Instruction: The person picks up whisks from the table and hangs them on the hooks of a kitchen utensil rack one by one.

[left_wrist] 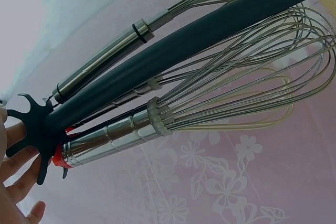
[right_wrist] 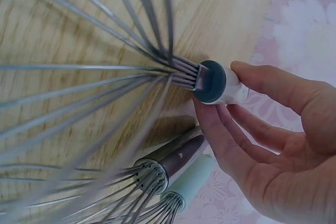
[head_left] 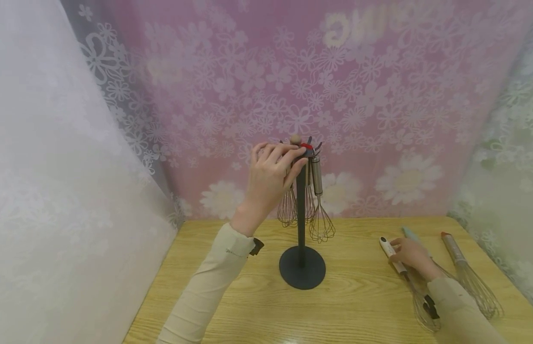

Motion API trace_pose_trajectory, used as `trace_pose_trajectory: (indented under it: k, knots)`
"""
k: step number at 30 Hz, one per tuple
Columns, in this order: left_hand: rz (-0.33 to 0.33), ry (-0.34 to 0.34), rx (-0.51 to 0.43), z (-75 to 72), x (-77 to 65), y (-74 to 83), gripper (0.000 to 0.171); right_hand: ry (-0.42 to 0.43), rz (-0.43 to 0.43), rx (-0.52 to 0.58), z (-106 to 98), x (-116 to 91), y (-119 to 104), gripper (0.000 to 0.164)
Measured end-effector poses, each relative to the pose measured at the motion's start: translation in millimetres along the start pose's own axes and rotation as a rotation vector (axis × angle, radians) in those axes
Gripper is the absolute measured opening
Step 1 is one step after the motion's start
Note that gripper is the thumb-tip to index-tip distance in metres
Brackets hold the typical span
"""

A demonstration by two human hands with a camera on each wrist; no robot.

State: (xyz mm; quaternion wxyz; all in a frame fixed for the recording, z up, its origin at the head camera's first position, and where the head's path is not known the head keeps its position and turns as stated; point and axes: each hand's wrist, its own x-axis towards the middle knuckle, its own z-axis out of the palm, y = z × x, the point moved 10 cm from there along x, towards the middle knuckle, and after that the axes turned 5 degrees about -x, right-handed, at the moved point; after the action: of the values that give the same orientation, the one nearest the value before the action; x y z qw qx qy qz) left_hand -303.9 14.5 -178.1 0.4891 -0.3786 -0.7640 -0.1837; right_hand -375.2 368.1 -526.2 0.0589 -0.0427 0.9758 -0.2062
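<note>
head view: we see the left hand (head_left: 271, 174) raised, its back toward us, fingers loosely extended and laid over the top of a dark stand (head_left: 301, 215) — touching it rather than wrapped round it. from the left wrist camera, its spread fingers show behind the hooks, where metal-handled whisks (left_wrist: 113, 139) hang beside the pole. low on the right side, the right hand (head_left: 410, 253) is lowered over the wooden table (head_left: 352, 296); the right wrist view shows us its thumb and fingers pinching the handle of a white-handled whisk (right_wrist: 212, 81). whether that whisk is clear of the wood, we cannot tell. near it are a mint-handled whisk (head_left: 410, 235) and, farther right, a red-ended whisk (head_left: 454, 251). as for writing, pale letters (head_left: 361, 24) stand high on the pink floral backdrop (head_left: 249, 105) — too blurred for us to read with certainty.
</note>
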Motion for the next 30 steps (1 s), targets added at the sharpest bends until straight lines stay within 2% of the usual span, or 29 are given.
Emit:
trace_pose_trajectory:
  k: [8,13,19,30]
  knots:
    - [-0.013,-0.007,0.013,1.3,-0.3,-0.1,0.027,0.024,0.001,0.074,-7,-3,-4,0.059]
    - [-0.011,0.0,0.018,0.4,0.2,0.3,0.027,0.096,-0.02,0.103,-19,-6,-11,0.056]
    - [-0.005,0.013,0.009,-1.1,0.6,0.6,0.026,0.145,-0.039,0.121,-29,-11,-21,0.059]
    - [-0.007,0.007,-0.005,0.4,0.3,0.1,0.025,0.291,-0.054,0.154,-41,-15,-33,0.061]
